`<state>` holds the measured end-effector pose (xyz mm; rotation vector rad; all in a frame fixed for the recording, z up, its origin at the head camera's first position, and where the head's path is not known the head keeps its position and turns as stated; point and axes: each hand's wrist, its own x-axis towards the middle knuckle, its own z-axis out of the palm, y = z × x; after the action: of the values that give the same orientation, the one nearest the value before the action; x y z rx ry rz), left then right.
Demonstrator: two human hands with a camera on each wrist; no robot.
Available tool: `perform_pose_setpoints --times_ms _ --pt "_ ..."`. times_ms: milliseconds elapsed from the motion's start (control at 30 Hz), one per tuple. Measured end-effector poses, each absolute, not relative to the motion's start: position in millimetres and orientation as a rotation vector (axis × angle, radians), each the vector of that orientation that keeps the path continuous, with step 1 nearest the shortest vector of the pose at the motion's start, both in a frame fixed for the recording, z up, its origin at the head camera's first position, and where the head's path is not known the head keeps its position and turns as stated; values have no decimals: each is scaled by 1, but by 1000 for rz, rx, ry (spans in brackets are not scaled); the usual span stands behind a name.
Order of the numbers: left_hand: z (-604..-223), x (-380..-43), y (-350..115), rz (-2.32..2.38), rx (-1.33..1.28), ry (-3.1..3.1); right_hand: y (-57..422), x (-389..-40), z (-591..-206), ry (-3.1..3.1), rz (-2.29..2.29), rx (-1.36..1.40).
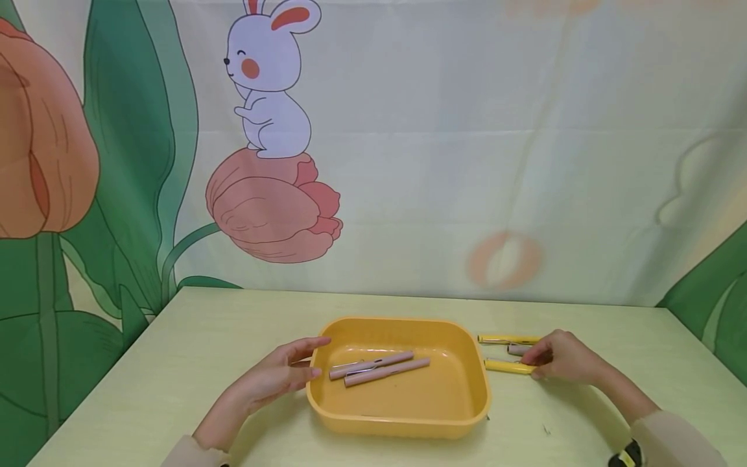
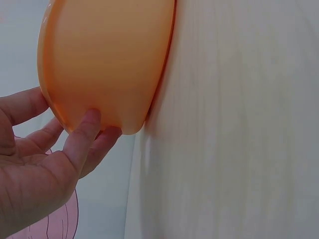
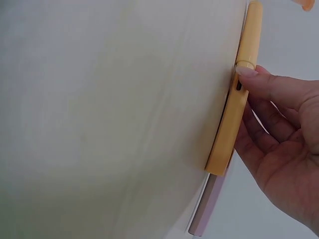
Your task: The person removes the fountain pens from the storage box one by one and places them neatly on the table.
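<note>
A yellow plastic tray sits on the table, with two pale pink pens lying side by side inside it. My left hand holds the tray's left end; in the left wrist view its thumb lies against the outer wall. To the right of the tray, my right hand pinches a yellow pen close to the tabletop. The right wrist view shows the thumb on this pen. Behind it are a partly hidden pinkish pen and another yellow pen.
The light-coloured table ends at a printed cloth backdrop with a rabbit and tulips. A few small dark specks lie on the table right of the tray. A black and yellow band shows at the right sleeve.
</note>
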<state>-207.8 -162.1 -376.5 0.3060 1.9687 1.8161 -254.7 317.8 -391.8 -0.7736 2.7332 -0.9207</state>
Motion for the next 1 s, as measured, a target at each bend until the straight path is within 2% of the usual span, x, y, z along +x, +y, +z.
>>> perform_pose_setpoints --times_ms 1000 --pt "-379 -209 -163 1813 323 1962 315 -244 -378 2702 -1080 -767"
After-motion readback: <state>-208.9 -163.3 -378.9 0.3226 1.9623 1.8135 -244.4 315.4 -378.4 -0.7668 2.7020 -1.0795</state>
